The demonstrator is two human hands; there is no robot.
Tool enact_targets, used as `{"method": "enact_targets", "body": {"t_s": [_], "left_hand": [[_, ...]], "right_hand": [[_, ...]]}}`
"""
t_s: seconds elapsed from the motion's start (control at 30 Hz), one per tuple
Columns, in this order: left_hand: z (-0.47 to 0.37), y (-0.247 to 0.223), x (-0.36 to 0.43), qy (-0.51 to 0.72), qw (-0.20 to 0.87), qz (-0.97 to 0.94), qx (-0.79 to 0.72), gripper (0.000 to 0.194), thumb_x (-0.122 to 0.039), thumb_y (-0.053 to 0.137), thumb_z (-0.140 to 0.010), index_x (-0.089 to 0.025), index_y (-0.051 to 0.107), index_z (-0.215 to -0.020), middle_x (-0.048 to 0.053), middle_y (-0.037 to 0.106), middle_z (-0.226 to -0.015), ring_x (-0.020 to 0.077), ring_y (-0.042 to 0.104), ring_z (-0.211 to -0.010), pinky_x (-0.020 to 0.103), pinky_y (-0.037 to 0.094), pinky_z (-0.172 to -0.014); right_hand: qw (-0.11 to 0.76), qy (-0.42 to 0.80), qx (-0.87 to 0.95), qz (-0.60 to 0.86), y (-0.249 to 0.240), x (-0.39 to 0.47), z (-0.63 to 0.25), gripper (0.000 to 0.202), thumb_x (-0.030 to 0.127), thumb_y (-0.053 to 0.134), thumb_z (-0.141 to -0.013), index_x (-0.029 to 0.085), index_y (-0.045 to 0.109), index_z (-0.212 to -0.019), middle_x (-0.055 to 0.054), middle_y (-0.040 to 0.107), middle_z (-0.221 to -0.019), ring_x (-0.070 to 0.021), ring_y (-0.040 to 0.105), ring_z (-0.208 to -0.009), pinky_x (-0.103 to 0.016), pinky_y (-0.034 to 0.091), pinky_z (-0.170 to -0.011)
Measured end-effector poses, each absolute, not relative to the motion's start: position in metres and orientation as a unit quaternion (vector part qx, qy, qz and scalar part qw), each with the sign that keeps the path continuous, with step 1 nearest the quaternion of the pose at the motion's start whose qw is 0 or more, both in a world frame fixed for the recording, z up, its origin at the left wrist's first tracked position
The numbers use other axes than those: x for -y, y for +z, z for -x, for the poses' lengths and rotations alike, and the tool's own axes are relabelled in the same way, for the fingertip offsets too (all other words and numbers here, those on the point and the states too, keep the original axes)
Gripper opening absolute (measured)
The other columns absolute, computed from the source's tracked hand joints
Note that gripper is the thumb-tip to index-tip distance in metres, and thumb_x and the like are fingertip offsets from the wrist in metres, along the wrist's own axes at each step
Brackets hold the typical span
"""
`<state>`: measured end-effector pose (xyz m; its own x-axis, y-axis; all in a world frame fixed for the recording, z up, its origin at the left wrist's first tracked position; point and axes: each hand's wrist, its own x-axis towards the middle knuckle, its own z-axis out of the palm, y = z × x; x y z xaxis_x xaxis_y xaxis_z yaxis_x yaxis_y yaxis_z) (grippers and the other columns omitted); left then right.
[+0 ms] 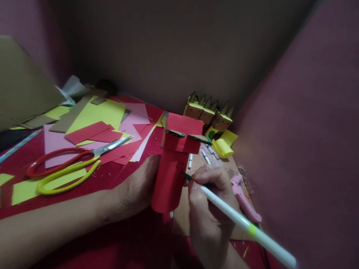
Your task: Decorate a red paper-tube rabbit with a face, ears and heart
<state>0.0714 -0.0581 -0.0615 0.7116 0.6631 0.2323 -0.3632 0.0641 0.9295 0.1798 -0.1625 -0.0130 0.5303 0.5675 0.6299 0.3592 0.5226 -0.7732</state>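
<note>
A red paper tube figure [168, 181] with a boxy red head stands tilted in the middle of the view. Two dark green-edged pieces stick out from its head. My left hand [139, 184] is closed around the tube's left and back side, its fingertips mostly hidden behind it. In my right hand [212, 202] is a white marker pen [229, 212] with a light green band, pinched between thumb and fingers. The pen's dark tip meets the tube's front, where a small dark curved line shows.
Scissors [104, 149] with red and yellow handles lie left among paper scraps [94, 112]. Yellow-and-brown box figures [209, 114] stand at the back. A yellow paper roll [222, 147], several pen caps and a pink glue-gun-like tool [245, 197] lie right, near a pink wall.
</note>
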Motion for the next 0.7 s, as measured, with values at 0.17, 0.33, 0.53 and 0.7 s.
{"method": "enact_targets", "body": {"t_s": [0.17,0.33,0.53,0.7], "left_hand": [[-0.072,-0.0548,0.0603,0.375,0.698,-0.594,-0.139,0.045,-0.058,0.056,-0.104,-0.021,0.073,-0.086,0.003,0.072,-0.076,0.019,0.06,-0.07,0.03,0.054,-0.063],[-0.0717,-0.0525,0.0597,0.372,0.698,-0.597,-0.136,0.043,-0.055,0.058,-0.104,-0.021,0.071,-0.08,0.001,0.07,-0.074,0.017,0.056,-0.065,0.029,0.052,-0.059],[-0.0735,-0.0589,0.0607,0.372,0.714,-0.578,-0.131,0.034,-0.052,0.067,-0.1,-0.021,0.076,-0.09,0.004,0.076,-0.084,0.0211,0.066,-0.076,0.031,0.057,-0.068],[-0.0738,-0.062,0.0608,0.353,0.717,-0.587,-0.128,0.033,-0.051,0.07,-0.098,-0.02,0.077,-0.104,0.009,0.081,-0.099,0.0273,0.073,-0.092,0.037,0.062,-0.082]], "right_hand": [[0.725,0.073,0.483,0.485,-0.0118,0.1632,-0.18,0.019,0.007,0.059,-0.085,0.026,0.057,-0.084,0.008,0.054,-0.069,-0.0092,0.048,-0.055,-0.024,0.041,-0.052],[0.728,0.077,0.489,0.474,-0.0124,0.1638,-0.1783,0.021,0.007,0.058,-0.084,0.027,0.058,-0.085,0.01,0.054,-0.067,-0.0081,0.045,-0.051,-0.024,0.04,-0.052],[0.731,0.088,0.489,0.468,-0.01,0.1629,-0.175,0.021,0.007,0.058,-0.081,0.027,0.058,-0.084,0.01,0.056,-0.07,-0.0062,0.048,-0.052,-0.022,0.04,-0.05],[0.742,0.075,0.477,0.465,-0.0033,0.1612,-0.1718,0.02,0.007,0.058,-0.082,0.026,0.057,-0.081,0.01,0.058,-0.069,-0.0058,0.048,-0.05,-0.022,0.041,-0.049]]}}
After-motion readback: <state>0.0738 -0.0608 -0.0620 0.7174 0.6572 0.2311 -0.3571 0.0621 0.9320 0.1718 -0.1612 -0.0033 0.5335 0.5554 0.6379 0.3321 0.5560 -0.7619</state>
